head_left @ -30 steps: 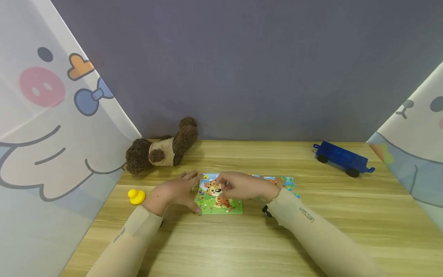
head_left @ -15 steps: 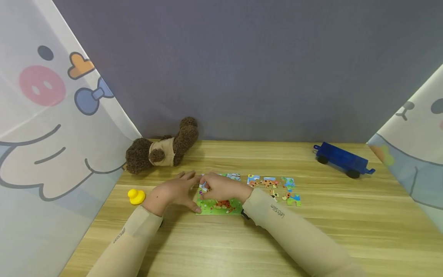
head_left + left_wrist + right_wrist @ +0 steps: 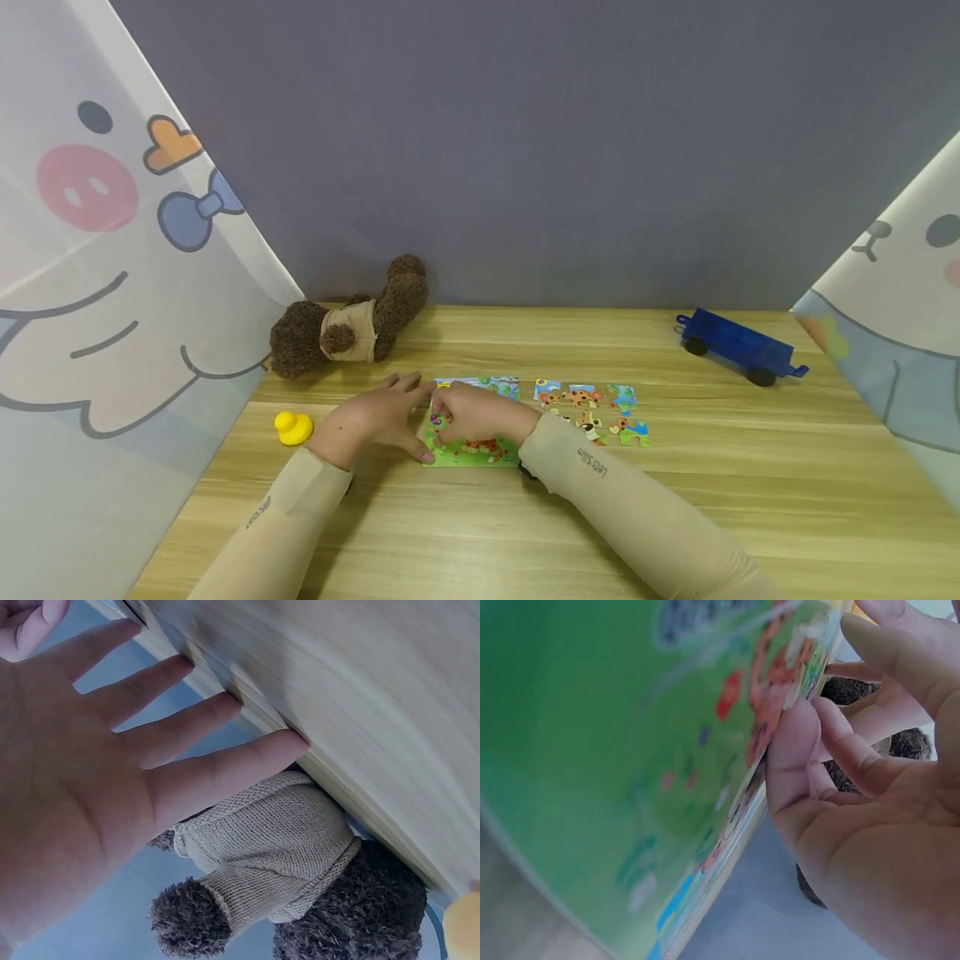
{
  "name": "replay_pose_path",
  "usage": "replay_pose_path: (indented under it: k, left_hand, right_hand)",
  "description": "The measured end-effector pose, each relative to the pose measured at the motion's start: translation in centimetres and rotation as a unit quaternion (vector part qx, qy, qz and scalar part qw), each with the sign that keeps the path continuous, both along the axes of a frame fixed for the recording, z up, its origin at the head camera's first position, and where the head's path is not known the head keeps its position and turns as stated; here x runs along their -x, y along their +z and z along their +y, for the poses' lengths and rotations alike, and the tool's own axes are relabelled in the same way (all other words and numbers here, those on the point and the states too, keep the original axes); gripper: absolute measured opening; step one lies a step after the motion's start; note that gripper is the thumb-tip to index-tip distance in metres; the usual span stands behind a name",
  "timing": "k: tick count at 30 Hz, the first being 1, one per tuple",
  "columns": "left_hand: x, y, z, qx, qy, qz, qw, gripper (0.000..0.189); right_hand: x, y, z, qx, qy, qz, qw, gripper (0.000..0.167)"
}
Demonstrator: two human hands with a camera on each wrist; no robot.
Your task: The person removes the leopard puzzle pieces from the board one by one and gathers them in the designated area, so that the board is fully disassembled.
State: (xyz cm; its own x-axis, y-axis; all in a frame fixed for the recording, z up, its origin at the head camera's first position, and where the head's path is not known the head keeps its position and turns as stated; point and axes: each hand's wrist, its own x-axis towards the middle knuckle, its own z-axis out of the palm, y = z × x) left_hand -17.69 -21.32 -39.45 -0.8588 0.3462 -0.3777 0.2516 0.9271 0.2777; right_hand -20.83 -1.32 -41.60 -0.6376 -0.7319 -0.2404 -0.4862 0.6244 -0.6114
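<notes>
A puzzle board with a cartoon leopard on green grass lies mid-table. Along its left edge my left hand rests with fingers spread, the thumb at the lower left corner; its palm holds nothing in the left wrist view. My right hand reaches over the board from the right, covering the leopard's head. Its bent fingers touch the board's face in the right wrist view. Whether a piece sits between them is hidden. Several loose puzzle pieces lie right of the board.
A brown teddy bear in a beige top lies at the back left. Near the left hand stands a yellow rubber duck. The blue toy wagon is at the back right. A grey wall rises behind the table.
My right hand has moved left across the board, mostly in the first half second, uncovering the loose pieces and covering the leopard's head. The left hand has stayed in place.
</notes>
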Motion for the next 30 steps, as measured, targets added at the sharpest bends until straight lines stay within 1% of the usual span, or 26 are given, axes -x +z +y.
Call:
replay_pose_path:
  k: [5,9,13,19,25,30]
  left_hand:
    - [-0.1,0.1,0.0,0.001,0.007,-0.004,1.0000,0.123]
    - [-0.1,0.1,0.0,0.001,0.005,-0.003,1.0000,0.123]
    - [0.0,0.0,0.0,0.003,0.003,-0.002,1.0000,0.123]
    - [0.2,-0.1,0.0,0.003,-0.003,0.001,1.0000,0.124]
    - [0.3,-0.1,0.1,0.003,-0.003,-0.001,1.0000,0.124]
    - [0.3,0.1,0.3,0.009,-0.002,0.000,1.0000,0.124]
  right_hand:
    - [-0.6,-0.1,-0.5,-0.023,0.024,0.031,0.9990,0.034]
    - [-0.9,-0.1,-0.7,-0.039,0.023,0.044,0.9980,0.035]
    - [-0.8,-0.1,-0.8,-0.038,0.022,0.036,0.9984,0.032]
    - [-0.5,-0.2,-0.6,-0.035,0.031,0.028,0.9985,0.033]
    - [-0.3,0.1,0.0,-0.031,0.044,0.015,0.9984,0.041]
    - [-0.2,0.2,0.3,-0.039,0.033,0.017,0.9985,0.046]
